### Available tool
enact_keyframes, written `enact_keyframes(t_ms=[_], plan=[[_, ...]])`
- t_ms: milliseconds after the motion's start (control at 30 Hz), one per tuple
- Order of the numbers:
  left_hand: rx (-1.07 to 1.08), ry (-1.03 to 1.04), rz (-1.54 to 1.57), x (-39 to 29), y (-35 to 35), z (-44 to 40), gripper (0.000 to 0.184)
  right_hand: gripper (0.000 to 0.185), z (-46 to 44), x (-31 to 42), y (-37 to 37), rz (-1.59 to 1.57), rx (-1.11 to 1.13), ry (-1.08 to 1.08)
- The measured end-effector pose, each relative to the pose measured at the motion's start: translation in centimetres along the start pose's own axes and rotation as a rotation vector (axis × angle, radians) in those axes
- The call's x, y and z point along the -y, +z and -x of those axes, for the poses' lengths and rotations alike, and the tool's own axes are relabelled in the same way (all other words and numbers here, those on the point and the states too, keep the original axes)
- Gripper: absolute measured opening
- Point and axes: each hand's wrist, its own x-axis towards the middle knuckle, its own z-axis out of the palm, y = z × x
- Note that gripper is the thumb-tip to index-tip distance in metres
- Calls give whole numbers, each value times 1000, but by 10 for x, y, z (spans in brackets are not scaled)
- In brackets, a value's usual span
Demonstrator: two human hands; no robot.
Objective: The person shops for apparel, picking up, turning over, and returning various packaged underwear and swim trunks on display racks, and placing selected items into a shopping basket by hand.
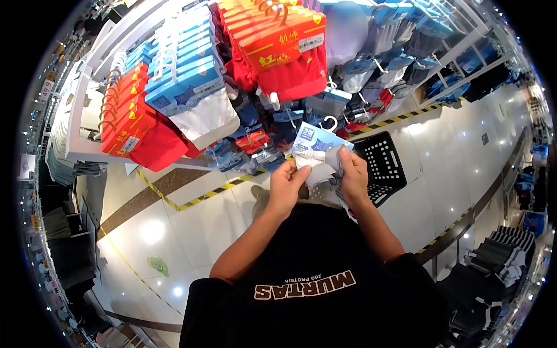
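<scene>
In front of my chest I hold a pack of socks, white and grey, below a blue header card with a small white hook on top. My left hand pinches the white part of the socks with thumb and fingers. On the other side, my right hand is closed on the grey part. Beneath and beside my right hand is a black shopping basket with square holes, partly hidden by my forearm.
Ahead stands a white display rack with red-carded packs, blue-carded white packs and more red packs on hooks. Yellow-black tape edges the tiled floor. Folded dark clothing lies at the right.
</scene>
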Motion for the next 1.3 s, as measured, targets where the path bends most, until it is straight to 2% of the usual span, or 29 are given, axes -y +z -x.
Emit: enact_keyframes(t_ms=[167,233,300,400,533,600,700,733,833,933,967,1067,1200,1267,1300], plan=[[-46,0,57,4,-1,-5,16,55,-25,30,-3,-131,19,-174],[-17,0,76,5,-4,-3,16,36,-53,51,-16,-31,-14,-347],[-10,-44,25,16,-12,0,16,25,-73,83,-21,58,-51,-479],[25,-98,-58,31,-25,5,16,19,-114,130,-32,87,13,-627],[68,-163,-101,32,-29,18,16,14,-157,184,-12,42,125,-721],[72,-177,-103,37,-32,23,16,13,-167,197,1,51,197,-686],[50,-147,-88,43,-35,23,17,14,-203,190,6,270,296,-762],[41,-137,-73,44,-36,23,17,16,-210,183,8,255,316,-706],[6,-125,-105,43,-41,23,19,17,-218,166,10,284,225,-719],[-29,-120,-113,52,-46,24,14,20,-200,141,1,473,-40,-847],[-19,-117,-133,57,-48,25,14,25,-191,131,-6,414,-56,-781],[28,-121,-220,64,-53,28,13,24,-152,85,-31,374,-143,-710],[167,-155,-420,54,-64,24,13,28,-85,0,-61,225,-110,-340],[270,-167,-504,48,-67,13,13,38,-45,-24,-72,556,-165,-290],[324,-170,-540,45,-68,4,14,41,-26,-29,-74,621,-164,-241]])
